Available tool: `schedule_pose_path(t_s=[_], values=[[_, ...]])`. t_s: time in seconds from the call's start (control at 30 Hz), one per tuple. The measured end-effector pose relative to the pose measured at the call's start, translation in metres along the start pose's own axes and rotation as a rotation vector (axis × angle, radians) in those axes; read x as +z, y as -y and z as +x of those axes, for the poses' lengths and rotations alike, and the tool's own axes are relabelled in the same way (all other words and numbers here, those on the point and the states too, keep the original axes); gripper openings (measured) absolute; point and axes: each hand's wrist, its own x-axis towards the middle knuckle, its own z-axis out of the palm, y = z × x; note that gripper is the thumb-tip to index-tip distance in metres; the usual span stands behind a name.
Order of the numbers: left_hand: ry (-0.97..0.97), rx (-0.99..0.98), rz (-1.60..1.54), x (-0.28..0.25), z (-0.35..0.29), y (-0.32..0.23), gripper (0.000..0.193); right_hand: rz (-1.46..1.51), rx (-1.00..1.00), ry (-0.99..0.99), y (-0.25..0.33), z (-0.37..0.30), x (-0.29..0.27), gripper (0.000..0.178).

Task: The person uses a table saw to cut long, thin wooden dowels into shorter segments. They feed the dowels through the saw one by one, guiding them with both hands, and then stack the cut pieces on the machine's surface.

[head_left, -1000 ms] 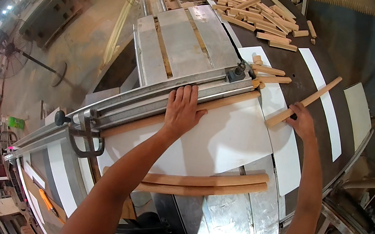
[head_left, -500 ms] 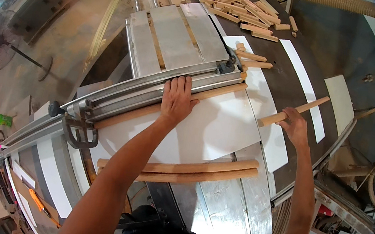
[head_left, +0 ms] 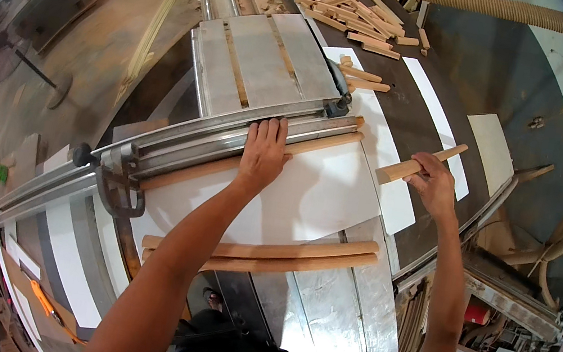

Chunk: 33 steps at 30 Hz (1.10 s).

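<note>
A long wooden strip lies along the metal fence of a sliding table saw. My left hand is closed over fence and strip, with the fingers hooked onto the metal and the thumb by the wood. To the right, my right hand grips a short wooden strip between thumb and fingers, holding it over the edge of a white panel. Two longer wooden strips lie side by side nearer to me, partly behind my left forearm.
Cut wooden pieces are heaped on the dark tabletop at the far side, with a few short offcuts nearer the fence. A metal clamp handle stands at the fence's left part. An orange utility knife lies lower left.
My right hand has tilted its short strip, bringing the near end slightly closer to the fence. The view has shifted a little. My left hand keeps its place on the fence.
</note>
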Motion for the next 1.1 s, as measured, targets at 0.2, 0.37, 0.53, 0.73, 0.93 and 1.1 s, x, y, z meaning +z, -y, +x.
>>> schedule_pose_path(t_s=[0.2, 0.37, 0.53, 0.73, 0.93, 1.1], values=[[0.107, 0.099, 0.051, -0.014, -0.058, 0.0, 0.069, 0.086, -0.01, -0.076, 0.018, -0.016, 0.009, 0.052], [0.273, 0.018, -0.061, -0.033, -0.095, 0.0, 0.075, 0.011, -0.157, -0.123, 0.026, -0.048, 0.034, 0.054], [0.512, -0.067, -0.161, -0.062, -0.103, -0.019, 0.1, 0.033, -0.202, -0.124, 0.054, -0.065, 0.053, 0.055], [0.497, 0.069, -0.168, -0.072, -0.19, -0.055, 0.126, 0.022, -0.251, -0.13, 0.112, -0.066, 0.119, 0.054], [0.369, 0.116, -0.185, -0.081, -0.23, -0.074, 0.092, -0.181, -0.117, 0.093, 0.171, -0.069, 0.192, 0.052], [0.312, 0.053, -0.214, -0.089, -0.237, -0.081, 0.081, -0.008, -0.061, 0.104, 0.169, -0.078, 0.243, 0.031]])
